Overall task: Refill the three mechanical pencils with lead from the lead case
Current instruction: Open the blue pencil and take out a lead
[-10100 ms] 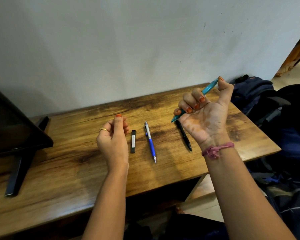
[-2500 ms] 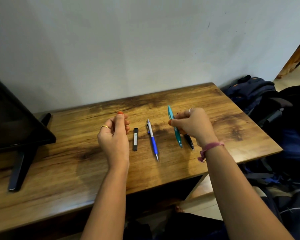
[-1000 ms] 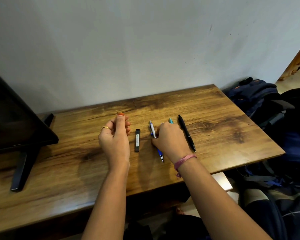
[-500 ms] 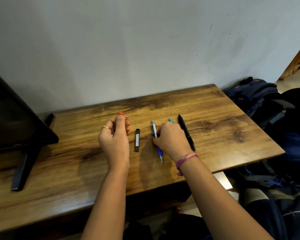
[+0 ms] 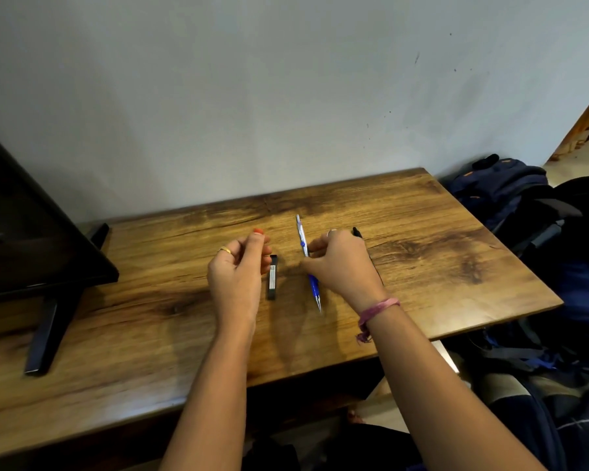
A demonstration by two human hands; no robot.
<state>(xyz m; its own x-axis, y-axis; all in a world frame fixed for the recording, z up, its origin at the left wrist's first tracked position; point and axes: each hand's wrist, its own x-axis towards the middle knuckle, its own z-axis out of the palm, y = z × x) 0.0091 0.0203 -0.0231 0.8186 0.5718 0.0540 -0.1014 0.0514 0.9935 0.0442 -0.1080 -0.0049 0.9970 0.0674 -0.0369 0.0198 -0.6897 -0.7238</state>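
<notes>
Blue pencil (image 5: 306, 253) now off table (image 5: 422, 260).

A home room: wooden desk (image 5: 422, 253), monitor (image 5: 31, 239), backpacks (image 5: 510, 192) on floor.

The right hand (image 5: 342, 266) hides most of the black pencil (image 5: 356, 232).

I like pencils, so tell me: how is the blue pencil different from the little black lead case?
The blue pencil is long, thin and pointed with a silver top; the lead case is short, flat and blunt. The pencil is blue and silver; the case is black with a pale label. The right hand grips the pencil, while the case lies on the table with no hand holding it, beside the left hand. Both point roughly away from the person.
</notes>
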